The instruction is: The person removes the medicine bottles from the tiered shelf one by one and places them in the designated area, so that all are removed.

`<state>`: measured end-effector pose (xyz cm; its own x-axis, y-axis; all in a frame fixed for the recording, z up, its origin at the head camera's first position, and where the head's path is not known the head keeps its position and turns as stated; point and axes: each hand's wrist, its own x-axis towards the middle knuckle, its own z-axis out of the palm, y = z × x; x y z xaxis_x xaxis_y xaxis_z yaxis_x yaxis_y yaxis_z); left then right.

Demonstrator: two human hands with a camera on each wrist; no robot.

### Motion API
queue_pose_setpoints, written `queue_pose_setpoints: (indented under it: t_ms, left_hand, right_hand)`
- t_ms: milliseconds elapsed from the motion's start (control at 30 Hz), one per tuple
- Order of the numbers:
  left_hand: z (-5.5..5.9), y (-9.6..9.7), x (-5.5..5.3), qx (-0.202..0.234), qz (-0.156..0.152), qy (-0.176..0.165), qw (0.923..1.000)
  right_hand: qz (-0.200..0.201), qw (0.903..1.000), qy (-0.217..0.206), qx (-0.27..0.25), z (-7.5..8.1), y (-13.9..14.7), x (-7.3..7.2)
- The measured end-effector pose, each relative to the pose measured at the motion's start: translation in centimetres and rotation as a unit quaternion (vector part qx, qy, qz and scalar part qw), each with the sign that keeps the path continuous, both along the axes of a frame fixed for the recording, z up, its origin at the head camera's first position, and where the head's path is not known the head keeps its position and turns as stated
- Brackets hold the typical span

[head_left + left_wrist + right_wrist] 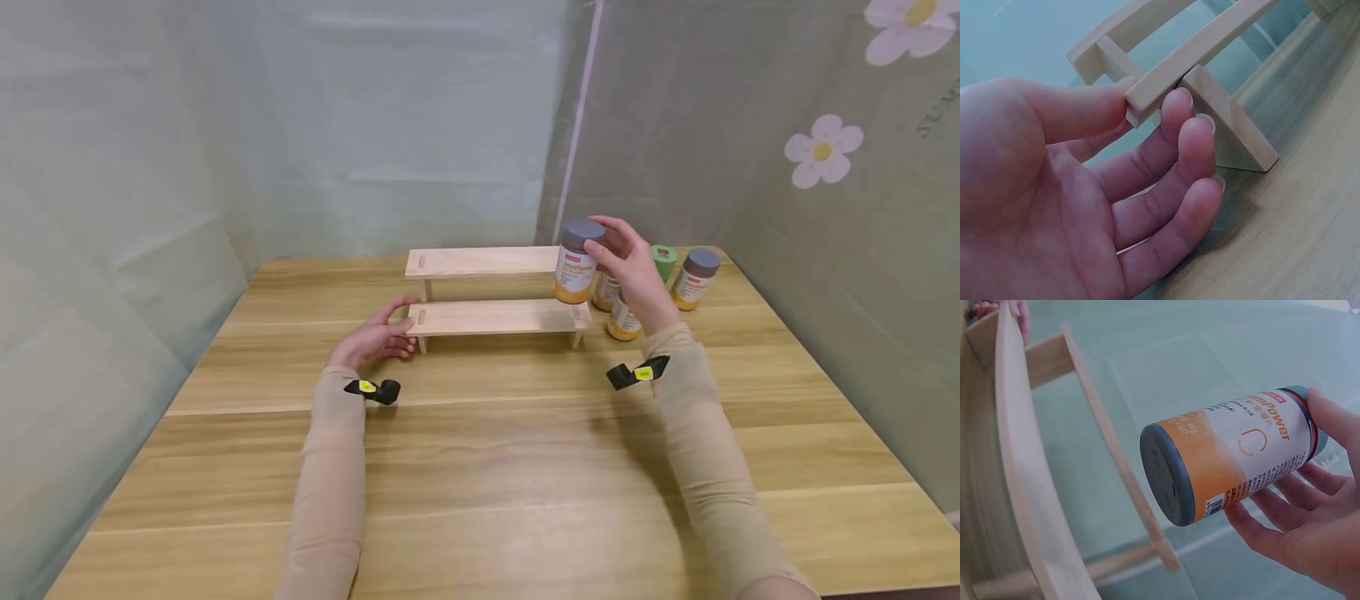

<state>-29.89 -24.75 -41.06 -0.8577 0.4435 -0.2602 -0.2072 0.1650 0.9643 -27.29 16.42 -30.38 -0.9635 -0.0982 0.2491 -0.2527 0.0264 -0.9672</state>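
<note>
A two-tier wooden shelf [495, 317] stands on the table, its upper board behind and above the lower one. My left hand [372, 340] grips the left end of the lower board. In the left wrist view, the thumb lies against the board's end and curled fingers [1197, 140] reach under it beside the slanted leg. My right hand [633, 271] holds a supplement bottle [575, 265] with a grey cap, held up at the shelf's right end. In the right wrist view, thumb and fingers wrap round the cap end of the bottle [1235, 453], whose dark base faces the camera.
Behind my right hand, more such bottles stand on the table, one bottle [696, 279] farthest right and another bottle [623, 321] by the shelf's right end. A green-topped container [663, 260] stands among them. Hanging cloth [420, 125] encloses the table's back and sides.
</note>
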Motion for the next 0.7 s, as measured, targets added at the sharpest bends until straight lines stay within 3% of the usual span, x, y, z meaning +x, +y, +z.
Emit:
queue_pose_setpoints:
  t_ms: [400,700]
  left_hand:
    - [0.0,-0.1,0.1,-0.001,-0.004,0.001,1.0000]
    - [0.0,-0.5,0.2,-0.007,-0.007,0.001,0.9999]
  right_hand:
    - [-0.010,0.9948,0.058,-0.084,0.0,5.4,1.1]
    - [-0.038,0.9800,0.080,-0.178,-0.4,8.3,2.1]
